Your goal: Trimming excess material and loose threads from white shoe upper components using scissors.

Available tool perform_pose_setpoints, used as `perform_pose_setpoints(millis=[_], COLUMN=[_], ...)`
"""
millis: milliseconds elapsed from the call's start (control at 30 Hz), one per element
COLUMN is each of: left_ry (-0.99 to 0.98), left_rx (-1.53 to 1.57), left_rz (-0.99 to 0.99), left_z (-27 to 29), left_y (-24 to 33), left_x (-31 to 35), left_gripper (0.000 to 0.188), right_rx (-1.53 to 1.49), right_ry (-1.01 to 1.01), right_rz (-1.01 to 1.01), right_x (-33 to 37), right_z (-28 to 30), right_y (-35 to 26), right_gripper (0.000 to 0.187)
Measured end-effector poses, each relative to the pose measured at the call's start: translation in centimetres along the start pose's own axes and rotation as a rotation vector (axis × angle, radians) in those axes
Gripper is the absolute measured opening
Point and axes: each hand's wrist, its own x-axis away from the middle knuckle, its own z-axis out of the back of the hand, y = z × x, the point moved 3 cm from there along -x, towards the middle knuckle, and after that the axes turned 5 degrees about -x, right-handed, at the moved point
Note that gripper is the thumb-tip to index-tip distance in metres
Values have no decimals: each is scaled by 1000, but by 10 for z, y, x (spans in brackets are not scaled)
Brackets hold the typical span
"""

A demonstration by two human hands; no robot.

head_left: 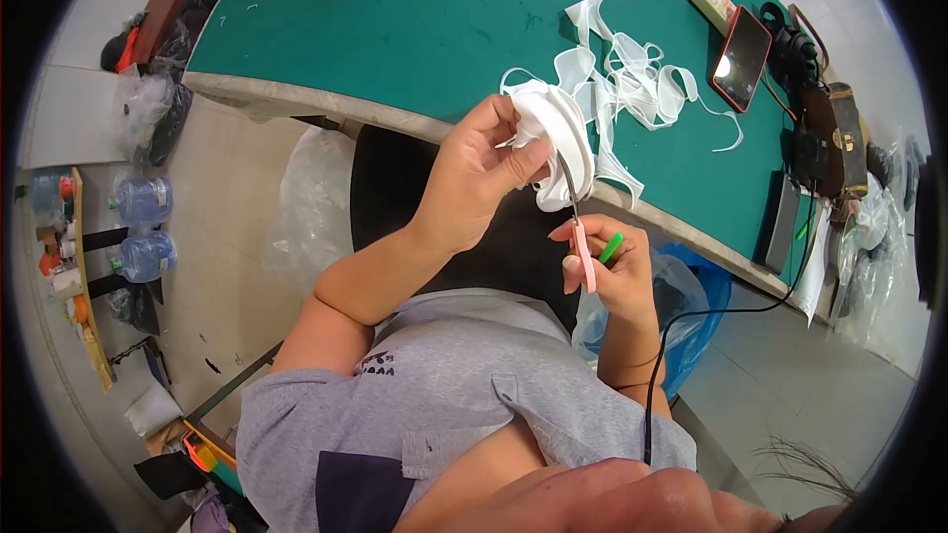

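Observation:
In my left hand (486, 173) is a white cup-shaped fabric piece (553, 128), pinched between thumb and fingers and held up near the table's front edge. A thin white loop stands out from its top. My right hand (620, 262) is closed on a pair of scissors (585, 252) with a pink handle. A green part (611, 246) sticks out beside it, between the fingers. The dark blades point up and lie against the right side of the white piece; whether they are cutting into it I cannot tell.
White fabric offcuts (637, 79) lie tangled on the green table (395, 30) just beyond my hands. A red-edged phone (741, 59), a beige device (711, 6) and a brown bag (844, 138) are at the right. A black cable (721, 312) runs past my right arm.

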Motion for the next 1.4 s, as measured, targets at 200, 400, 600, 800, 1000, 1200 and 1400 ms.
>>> perform_pose_setpoints(millis=[200,400,600,800,1000,1200,1400], left_ry=[-6,-25,-6,-56,-169,-166,-150], left_rx=[17,20,38,-32,-244,-70,-99], left_rz=[1,-11,4,-39,-34,64,30], left_z=[0,1,4,-12,-2,-15,-13], left_y=[0,-1,1,1,13,7,4], left_x=[-2,-2,-4,0,1,4,6], left_gripper=[28,27,26,24,27,40,46], right_rx=[-30,-49,22,175,4,7,78], right_ry=[-21,-11,53,334,309,401,413], right_rz=[-4,1,218,634,477,536,598], right_x=[-1,-3,2,-34,-30,-29,-31], right_z=[0,0,11,-6,-8,-10,-11], right_y=[0,2,-3,-43,-55,-46,-42], right_gripper=[26,26,32,36,38,38,36])
